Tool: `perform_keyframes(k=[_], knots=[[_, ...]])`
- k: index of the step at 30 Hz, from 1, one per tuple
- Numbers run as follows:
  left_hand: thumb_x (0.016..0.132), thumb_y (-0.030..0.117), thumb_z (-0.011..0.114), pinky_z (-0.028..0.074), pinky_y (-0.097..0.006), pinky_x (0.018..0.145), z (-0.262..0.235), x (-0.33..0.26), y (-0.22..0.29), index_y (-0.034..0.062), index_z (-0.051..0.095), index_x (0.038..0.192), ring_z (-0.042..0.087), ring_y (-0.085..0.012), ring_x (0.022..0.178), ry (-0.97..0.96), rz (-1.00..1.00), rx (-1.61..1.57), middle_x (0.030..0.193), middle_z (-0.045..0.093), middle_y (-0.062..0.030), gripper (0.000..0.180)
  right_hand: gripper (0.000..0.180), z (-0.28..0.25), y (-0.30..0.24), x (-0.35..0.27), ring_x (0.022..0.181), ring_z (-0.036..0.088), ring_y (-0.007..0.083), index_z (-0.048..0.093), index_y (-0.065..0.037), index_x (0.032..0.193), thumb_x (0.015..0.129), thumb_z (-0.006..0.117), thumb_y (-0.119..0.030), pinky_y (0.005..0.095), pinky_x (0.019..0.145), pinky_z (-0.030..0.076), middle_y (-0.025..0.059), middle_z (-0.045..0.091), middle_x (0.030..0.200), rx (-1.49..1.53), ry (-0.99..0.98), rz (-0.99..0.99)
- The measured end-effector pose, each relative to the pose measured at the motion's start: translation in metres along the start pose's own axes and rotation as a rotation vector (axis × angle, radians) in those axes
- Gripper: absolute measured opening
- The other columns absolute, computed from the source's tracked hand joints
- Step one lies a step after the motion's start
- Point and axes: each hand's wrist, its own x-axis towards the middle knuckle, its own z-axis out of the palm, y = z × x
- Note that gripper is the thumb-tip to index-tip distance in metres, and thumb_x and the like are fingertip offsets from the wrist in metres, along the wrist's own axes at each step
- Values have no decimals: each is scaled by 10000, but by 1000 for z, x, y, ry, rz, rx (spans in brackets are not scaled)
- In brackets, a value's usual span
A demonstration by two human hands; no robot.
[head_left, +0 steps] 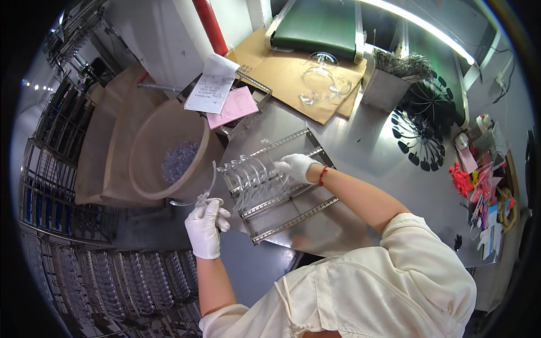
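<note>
A metal slotted rack (290, 222) lies on the steel table in front of me. Several clear curved plastic lenses (246, 174) stand in a row across its left half. My left hand (205, 228), in a white glove, is raised off the rack's left end, its fingers closed on a clear plastic piece (203, 197) with long thin arms. My right hand (297, 167), also gloved, is over the rack at the right end of the row. Its fingers are pinched at the edge of a clear lens, whose outline is hard to make out against the metal.
A large tan tub (143, 146) with clear pieces inside stands at the left. Behind the rack are papers (211, 84), cardboard (265, 62) and a green conveyor (315, 28). A metal box of wires (389, 84) and black fan-like pieces (420, 141) sit right. Loaded racks (112, 281) fill the lower left.
</note>
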Motion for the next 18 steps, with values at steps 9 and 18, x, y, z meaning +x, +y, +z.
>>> perform_keyframes(k=[9,18], knots=[[1009,182,665,543,-248,738,21,11,12,-49,728,1041,694,-117,783,-338,106,113,871,752,-107,242,680,-19,-46,7,1093,677,420,743,-11,1108,1043,355,-566,479,974,506,246,721,1112,-254,109,116],[1088,407,482,418,-228,463,43,56,27,-12,654,1151,526,-79,525,-337,-208,-205,749,682,-107,457,360,-18,-19,-52,656,682,186,706,-46,1000,1043,564,-375,342,645,542,74,691,718,183,391,-371]])
